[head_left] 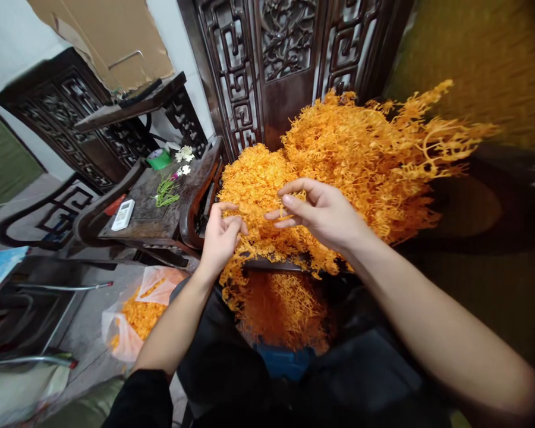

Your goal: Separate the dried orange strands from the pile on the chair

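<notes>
A large heap of orange plastic flower sprigs (343,160), tangled and branching, is piled on a dark wooden seat in front of me. Both hands are over its near side, a short gap apart. My left hand (223,238) is closed, thumb against curled fingers; what it pinches, if anything, is too small to make out. My right hand (323,211) has thumb and index finger drawn together, with the other fingers loosely stretched toward the left hand. A thin orange sprig (282,209) seems to be in its fingers, though it blends with the heap behind.
Below the seat are more orange pieces (289,303) above a blue container (285,361). A plastic bag (111,321) of orange pieces stands on the floor at left. The side table (147,190) holds green tape (159,159), green stems (166,191) and a white device (123,214).
</notes>
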